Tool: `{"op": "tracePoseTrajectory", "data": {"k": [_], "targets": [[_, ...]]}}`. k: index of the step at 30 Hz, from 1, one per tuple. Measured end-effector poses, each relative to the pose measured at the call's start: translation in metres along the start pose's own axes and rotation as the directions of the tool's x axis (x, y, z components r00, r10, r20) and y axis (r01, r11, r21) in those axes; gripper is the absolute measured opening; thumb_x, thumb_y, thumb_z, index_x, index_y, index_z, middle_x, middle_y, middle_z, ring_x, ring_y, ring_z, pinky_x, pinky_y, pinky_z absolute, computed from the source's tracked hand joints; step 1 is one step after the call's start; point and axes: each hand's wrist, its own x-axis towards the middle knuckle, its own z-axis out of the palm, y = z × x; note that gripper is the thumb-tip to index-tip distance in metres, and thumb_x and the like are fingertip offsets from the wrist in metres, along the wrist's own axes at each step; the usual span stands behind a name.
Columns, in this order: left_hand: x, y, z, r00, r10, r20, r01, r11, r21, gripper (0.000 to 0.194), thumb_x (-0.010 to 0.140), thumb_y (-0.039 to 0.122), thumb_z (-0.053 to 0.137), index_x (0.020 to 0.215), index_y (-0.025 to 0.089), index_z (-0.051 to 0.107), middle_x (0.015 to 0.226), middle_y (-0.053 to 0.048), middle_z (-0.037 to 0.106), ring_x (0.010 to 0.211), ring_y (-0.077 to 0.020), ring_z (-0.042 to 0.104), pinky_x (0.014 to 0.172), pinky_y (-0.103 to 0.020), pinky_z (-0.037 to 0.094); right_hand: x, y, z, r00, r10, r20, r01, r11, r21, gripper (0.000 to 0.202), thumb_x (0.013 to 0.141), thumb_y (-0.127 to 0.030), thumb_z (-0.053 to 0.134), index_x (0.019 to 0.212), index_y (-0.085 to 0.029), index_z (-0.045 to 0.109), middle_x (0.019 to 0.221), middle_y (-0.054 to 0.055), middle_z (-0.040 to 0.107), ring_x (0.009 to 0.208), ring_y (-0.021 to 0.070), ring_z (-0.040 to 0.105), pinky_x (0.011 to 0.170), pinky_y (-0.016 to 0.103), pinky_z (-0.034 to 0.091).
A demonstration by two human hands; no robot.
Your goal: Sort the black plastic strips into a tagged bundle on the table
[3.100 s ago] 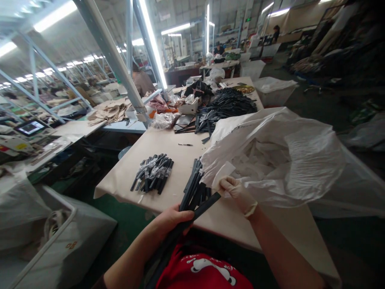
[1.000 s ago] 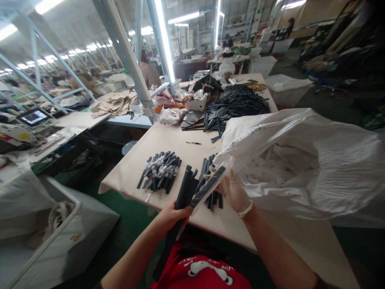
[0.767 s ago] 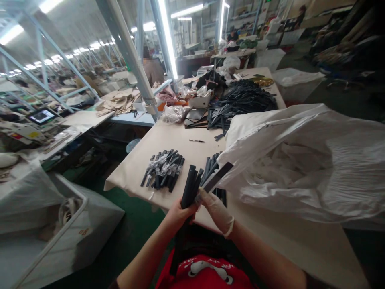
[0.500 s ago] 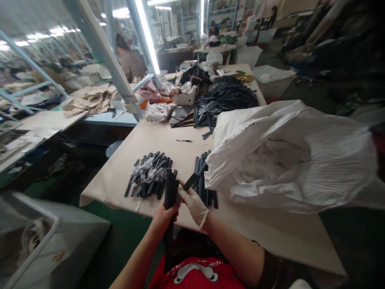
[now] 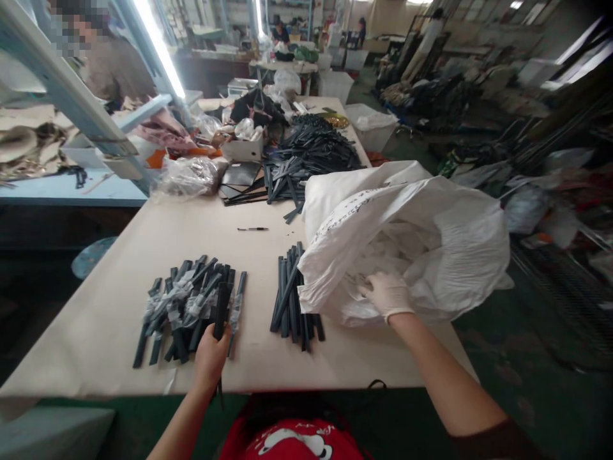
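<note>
– black strips (image 5: pixel 221 306), where are they?
– in the left hand (image 5: pixel 211 358), its grip clamped on a few, above the wrapped pile (image 5: pixel 184 306) on the tabletop (image 5: pixel 119 255).
– and the right hand (image 5: pixel 387 294)?
– gloved, reaching into the white sack (image 5: pixel 431 243); whether its grip is apart or together cannot be told. loose strips (image 5: pixel 291 300) lie just beside the sack.

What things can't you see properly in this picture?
Head view, the only one:
- Inside of the white bag: its folds and the gloved right hand hide what is in there.
- Fingertips of the right hand: tucked into the bag.
- Lower end of the black strips held in the left hand: hidden by the hand and the table edge.
- Wrapped strips: label print too small.
- Right-hand floor clutter: blurred.
</note>
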Motion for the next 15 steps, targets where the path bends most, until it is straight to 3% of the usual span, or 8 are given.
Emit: {"op": "tracePoseTrajectory", "data": {"k": [2,4,5,7,9,11,13,15], "targets": [[-0.020,0.028,-0.003,0.996,0.055,0.076,-0.045,0.991,-0.128,0.037,0.075,0.050,0.045,0.087,0.017,0.054,0.060,-0.001,0.053,0.060,-0.0183,0.053,0.054,-0.025,0.036,-0.011,-0.006,-0.005,1.000,-0.021,-0.005,0.020,0.997,-0.075,0.028,0.081,-0.036,0.046,0.072,-0.018,0.066,0.078,0.011,0.064,0.073,0.0229,0.055,0.060,0.033,0.026],[-0.047,0.066,-0.001,0.959,0.144,0.243,-0.062,0.948,-0.314,0.035,0.074,0.051,0.047,0.078,0.016,0.053,0.050,0.003,0.046,0.050,-0.0139,0.047,0.050,-0.023,0.034,-0.031,-0.019,-0.017,0.993,-0.057,-0.100,0.052,0.997,-0.056,0.032,0.085,-0.035,0.040,0.071,-0.019,0.064,0.076,0.009,0.063,0.072,0.0212,0.054,0.061,0.033,0.024],[-0.062,0.086,0.002,0.925,0.171,0.338,-0.027,0.919,-0.393,0.035,0.073,0.051,0.048,0.073,0.016,0.051,0.046,0.004,0.043,0.046,-0.0121,0.044,0.048,-0.022,0.033,-0.043,-0.026,-0.024,0.985,-0.099,-0.141,0.095,0.995,-0.033,0.033,0.086,-0.035,0.039,0.072,-0.020,0.064,0.075,0.009,0.063,0.071,0.0208,0.053,0.062,0.033,0.024],[-0.091,0.124,0.014,0.815,0.258,0.518,0.072,0.843,-0.533,0.035,0.070,0.049,0.053,0.071,0.015,0.050,0.052,0.002,0.052,0.047,-0.0097,0.046,0.049,-0.021,0.036,-0.072,-0.042,-0.034,0.956,-0.231,-0.179,0.236,0.972,0.007,0.031,0.086,-0.034,0.039,0.072,-0.021,0.063,0.073,0.007,0.062,0.069,0.0199,0.051,0.064,0.033,0.023],[-0.112,0.151,0.030,0.727,0.296,0.620,0.202,0.771,-0.605,0.037,0.070,0.051,0.054,0.076,0.014,0.051,0.065,-0.002,0.059,0.047,-0.0074,0.047,0.047,-0.020,0.035,-0.101,-0.055,-0.039,0.917,-0.359,-0.176,0.370,0.928,0.033,0.026,0.086,-0.029,0.041,0.073,-0.021,0.062,0.070,0.005,0.061,0.066,0.0188,0.050,0.063,0.034,0.022],[-0.125,0.166,0.047,0.714,0.272,0.645,0.267,0.745,-0.611,0.036,0.068,0.049,0.056,0.074,0.014,0.051,0.058,0.001,0.055,0.042,-0.0054,0.041,0.042,-0.019,0.031,-0.129,-0.060,-0.037,0.892,-0.423,-0.162,0.438,0.897,0.068,0.025,0.085,-0.025,0.041,0.071,-0.021,0.061,0.067,0.006,0.060,0.063,0.0178,0.049,0.062,0.034,0.021],[-0.133,0.169,0.061,0.741,0.243,0.627,0.260,0.756,-0.600,0.028,0.064,0.039,0.062,0.069,0.014,0.050,0.049,0.006,0.045,0.038,-0.0040,0.035,0.039,-0.018,0.027,-0.153,-0.054,-0.032,0.882,-0.448,-0.149,0.468,0.868,0.165,0.024,0.085,-0.028,0.042,0.073,-0.020,0.061,0.068,0.006,0.061,0.064,0.0183,0.050,0.062,0.034,0.023],[-0.142,0.167,0.071,0.763,0.246,0.597,0.222,0.768,-0.601,0.019,0.060,0.027,0.064,0.066,0.014,0.050,0.046,0.008,0.041,0.038,-0.0033,0.033,0.039,-0.017,0.025,-0.171,-0.039,-0.023,0.893,-0.418,-0.167,0.450,0.815,0.365,0.022,0.081,-0.039,0.049,0.083,-0.021,0.061,0.077,0.007,0.062,0.070,0.0201,0.052,0.065,0.034,0.028]]}}
